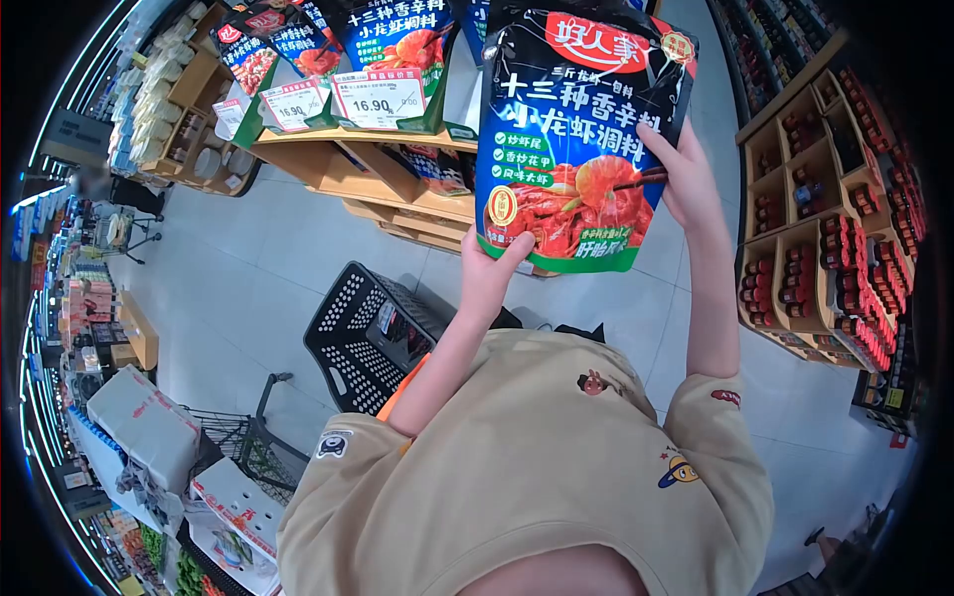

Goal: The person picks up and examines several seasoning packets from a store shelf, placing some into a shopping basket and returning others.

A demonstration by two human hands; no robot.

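Observation:
A black and blue seasoning pouch [571,139] with crayfish printed on it is held upright, its front facing me. My left hand [494,268] pinches its lower left corner, thumb on the front. On the right edge, my right hand [686,174] grips the pouch with the thumb over the front; the other fingers of both hands are hidden behind it. Similar pouches [397,45] stand on the display just left of it, above price tags [381,101] reading 16.90.
The wooden display [348,169] is ahead. A black basket [368,333] is below my left arm. A shopping cart [248,437] and white boxes [149,427] are at the lower left. Shelves of red-lidded jars [805,268] line the right. A distant person's foot [817,537] shows at lower right.

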